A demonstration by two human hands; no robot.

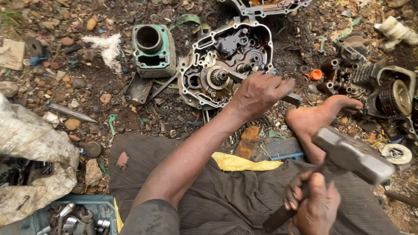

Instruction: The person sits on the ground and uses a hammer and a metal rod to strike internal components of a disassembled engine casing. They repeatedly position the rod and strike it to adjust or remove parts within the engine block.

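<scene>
A finned green cylinder block (pixel 153 50) lies beside a blue tool tray (pixel 93 208).

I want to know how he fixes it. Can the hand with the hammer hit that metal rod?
Probably yes. The right hand holds the hammer raised near the rod, which the left hand steadies; nothing lies between them.

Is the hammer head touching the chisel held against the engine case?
Apart. The head view shows the hammer head raised near the right hand, clear of the chisel in the left hand.
</scene>
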